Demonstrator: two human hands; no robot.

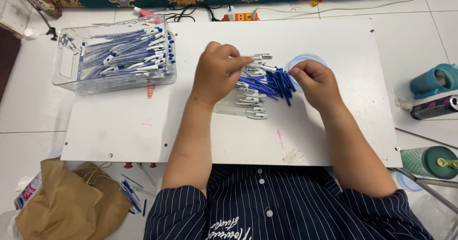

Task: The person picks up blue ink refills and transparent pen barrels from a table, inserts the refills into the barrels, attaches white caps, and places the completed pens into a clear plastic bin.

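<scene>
White pen barrel (261,68) pinched by left hand (215,73), right hand (317,83) pinching blue caps (282,83), white board (119,125)

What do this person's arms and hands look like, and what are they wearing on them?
Both hands, the left hand and the right hand, are bare: no gloves, rings or watch visible. The forearms are bare too. Short sleeves of a dark navy shirt with thin white pinstripes and white buttons end near the elbows.

White desk (143,140) lying on the tiled floor (28,116), carrying a clear bin of pens (117,54), loose pen barrels (250,104), blue refills (279,82), a clear lid (310,58)
</scene>
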